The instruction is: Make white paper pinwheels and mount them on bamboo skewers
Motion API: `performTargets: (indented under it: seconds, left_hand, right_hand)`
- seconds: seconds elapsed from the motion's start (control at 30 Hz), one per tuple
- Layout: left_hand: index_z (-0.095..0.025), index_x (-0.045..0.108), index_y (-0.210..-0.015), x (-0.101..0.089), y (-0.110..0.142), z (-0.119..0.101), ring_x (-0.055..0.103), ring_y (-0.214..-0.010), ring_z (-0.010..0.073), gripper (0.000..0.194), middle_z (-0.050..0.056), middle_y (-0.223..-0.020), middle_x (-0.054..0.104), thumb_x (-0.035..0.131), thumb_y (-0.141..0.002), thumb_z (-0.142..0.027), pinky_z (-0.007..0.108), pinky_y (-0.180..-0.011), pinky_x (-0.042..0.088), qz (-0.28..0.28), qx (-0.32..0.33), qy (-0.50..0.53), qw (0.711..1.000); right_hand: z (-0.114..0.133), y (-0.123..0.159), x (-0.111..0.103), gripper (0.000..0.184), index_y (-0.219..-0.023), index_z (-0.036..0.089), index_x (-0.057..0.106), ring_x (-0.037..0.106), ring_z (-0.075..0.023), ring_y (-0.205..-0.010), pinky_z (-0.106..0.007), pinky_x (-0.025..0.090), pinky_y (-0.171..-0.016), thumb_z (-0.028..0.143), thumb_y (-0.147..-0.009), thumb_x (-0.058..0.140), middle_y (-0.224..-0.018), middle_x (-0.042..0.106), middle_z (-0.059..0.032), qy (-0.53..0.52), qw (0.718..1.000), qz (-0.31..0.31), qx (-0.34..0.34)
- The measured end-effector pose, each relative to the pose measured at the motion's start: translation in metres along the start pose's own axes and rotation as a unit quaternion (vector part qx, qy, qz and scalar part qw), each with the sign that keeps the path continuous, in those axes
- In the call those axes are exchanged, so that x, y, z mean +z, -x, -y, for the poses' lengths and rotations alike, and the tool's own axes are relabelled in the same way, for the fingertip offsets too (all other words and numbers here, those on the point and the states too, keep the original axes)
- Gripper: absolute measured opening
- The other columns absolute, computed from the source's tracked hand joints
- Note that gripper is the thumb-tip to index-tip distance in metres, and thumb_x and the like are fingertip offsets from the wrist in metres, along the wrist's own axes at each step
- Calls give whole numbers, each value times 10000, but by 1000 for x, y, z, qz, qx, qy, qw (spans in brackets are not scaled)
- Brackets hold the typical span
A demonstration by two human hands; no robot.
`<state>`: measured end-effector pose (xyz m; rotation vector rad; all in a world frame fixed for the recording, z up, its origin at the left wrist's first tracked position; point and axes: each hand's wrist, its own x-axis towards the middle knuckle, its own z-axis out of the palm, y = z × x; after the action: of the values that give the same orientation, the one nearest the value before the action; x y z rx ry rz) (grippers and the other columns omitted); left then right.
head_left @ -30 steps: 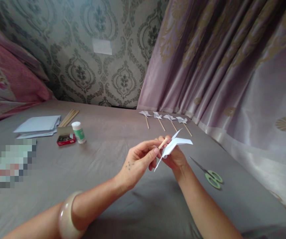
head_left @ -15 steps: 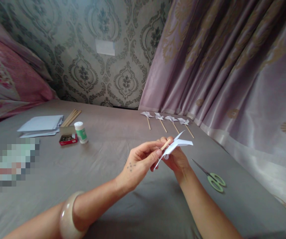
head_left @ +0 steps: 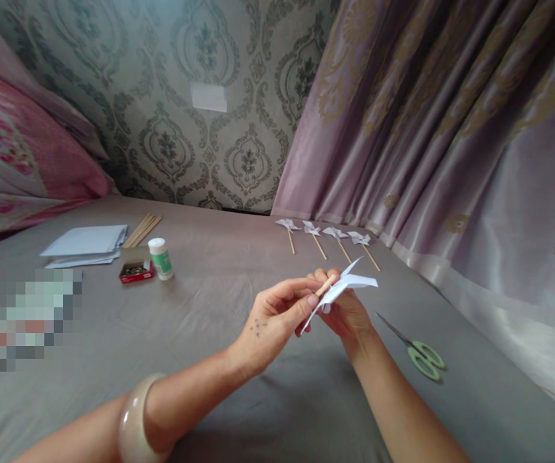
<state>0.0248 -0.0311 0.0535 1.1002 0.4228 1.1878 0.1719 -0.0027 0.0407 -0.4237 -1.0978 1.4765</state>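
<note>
Both hands are gripping: left hand (head_left: 277, 315) pinching a wooden stick (head_left: 326, 285), right hand (head_left: 347, 314) closing behind the folded white paper pinwheel (head_left: 342, 287).

Scissors (head_left: 420, 354) lie right of the hands, glue bottle (head_left: 161, 258) far left, finished pinwheels (head_left: 328, 236) behind.

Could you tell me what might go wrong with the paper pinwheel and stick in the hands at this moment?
The left hand pinches only the tip of the stick against the folded paper pinwheel, so it could slip off centre. The right hand sits under thin paper blades, which may crease or tear if squeezed. The scissors lie just beside the right forearm, blades pointing toward the hands; a lowered arm could catch them.
</note>
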Motion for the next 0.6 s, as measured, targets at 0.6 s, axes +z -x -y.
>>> performTargets:
  seconds: [0.6]
  left_hand:
    - [-146,718,-763,-14,-13,9,423,-463,59,142,-8,-554,577,719,-684,-264,205,-456,309,-41,-24,14,999]
  right_hand:
    - [-2,-2,5,249,-705,199,683,548,-126,-548,-273,444,-534,345,-559,823,-634,654,15,87,983,-162,-13]
